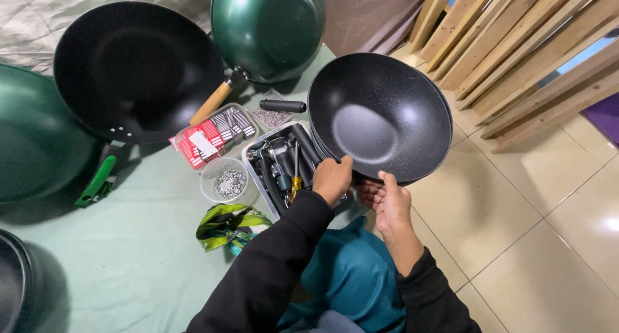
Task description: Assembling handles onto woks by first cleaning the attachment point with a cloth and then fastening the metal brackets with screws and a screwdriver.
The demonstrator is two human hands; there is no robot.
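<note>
**Both hands hold a black wok**

Left hand (332, 178) and right hand (389, 201) both grip the near rim of a speckled black wok (380, 117), tilted up (bowl facing the camera) over the cloth's (129, 255) right edge. Beside the left hand sits a tray (253, 154) of handles and a screwdriver (295, 185).

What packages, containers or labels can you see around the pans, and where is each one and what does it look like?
Clear plastic tray: left of the hands, rectangular, packed with red and grey packets and a white label.
Round clear tub: below that tray, holding small metal washers.
Small clear bag: right of the tray, holding tiny metal parts.
Grey bin: beside the left hand, holding black handles and a screwdriver.
</note>
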